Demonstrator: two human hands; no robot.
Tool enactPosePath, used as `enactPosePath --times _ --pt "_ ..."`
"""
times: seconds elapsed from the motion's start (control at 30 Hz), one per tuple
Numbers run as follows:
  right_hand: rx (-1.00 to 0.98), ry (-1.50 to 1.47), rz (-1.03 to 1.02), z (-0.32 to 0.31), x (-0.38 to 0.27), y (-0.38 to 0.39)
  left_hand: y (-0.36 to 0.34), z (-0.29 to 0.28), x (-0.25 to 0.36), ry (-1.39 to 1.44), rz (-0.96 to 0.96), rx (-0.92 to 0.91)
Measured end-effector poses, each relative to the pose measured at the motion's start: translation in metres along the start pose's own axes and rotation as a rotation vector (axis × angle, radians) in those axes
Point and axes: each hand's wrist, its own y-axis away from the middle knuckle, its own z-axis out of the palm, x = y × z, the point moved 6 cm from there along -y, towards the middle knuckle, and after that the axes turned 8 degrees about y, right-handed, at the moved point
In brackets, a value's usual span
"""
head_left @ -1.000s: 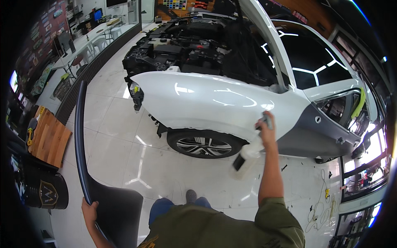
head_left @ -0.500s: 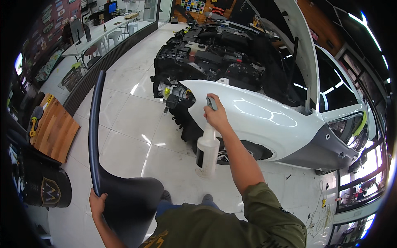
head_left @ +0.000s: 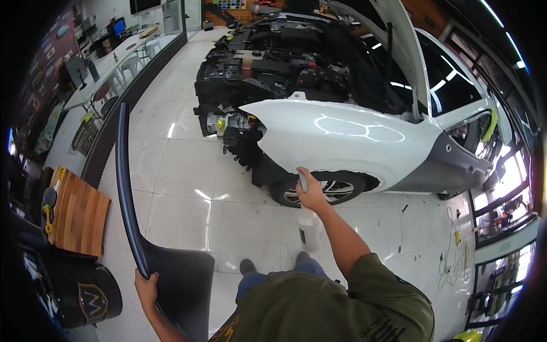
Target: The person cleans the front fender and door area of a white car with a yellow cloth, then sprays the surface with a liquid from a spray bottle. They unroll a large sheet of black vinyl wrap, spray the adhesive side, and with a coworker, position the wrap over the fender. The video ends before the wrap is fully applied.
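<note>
The left hand [head_left: 146, 286] grasps a long, dark, curved panel [head_left: 182, 279] by its edge, at the person's left; the right hand [head_left: 311, 195] wraps the grey trigger head of a translucent plastic spray bottle [head_left: 310, 232], near a glossy white car fender [head_left: 342, 142]. Ideally, hold the bottle upright and the panel's edges well apart from the fender.

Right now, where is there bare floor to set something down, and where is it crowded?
The widest bare patch is the floor between the dark panel and the front wheel. Right of the spray bottle is fairly open, with small scraps, up to the loose cords. Crowded: the engine bay, and left around the wooden stand and black drum.
</note>
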Motion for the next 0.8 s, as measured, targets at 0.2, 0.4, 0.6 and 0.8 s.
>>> enactPosePath --times 0.2,0.4,0.6,0.8 --pt "0.104 0.252 0.157 -0.047 0.100 0.060 0.008 0.045 0.040 -0.121 0.047 -0.046" --pt "0.043 0.020 -0.044 -0.118 0.130 0.059 0.053 0.092 0.077 -0.211 0.134 -0.017" --pt "-0.166 -0.156 -0.108 -0.134 0.175 0.082 0.146 0.146 0.147 -0.386 0.183 0.128" --pt "-0.496 -0.249 -0.080 -0.129 0.136 0.050 0.219 0.180 0.221 -0.427 0.113 0.162"
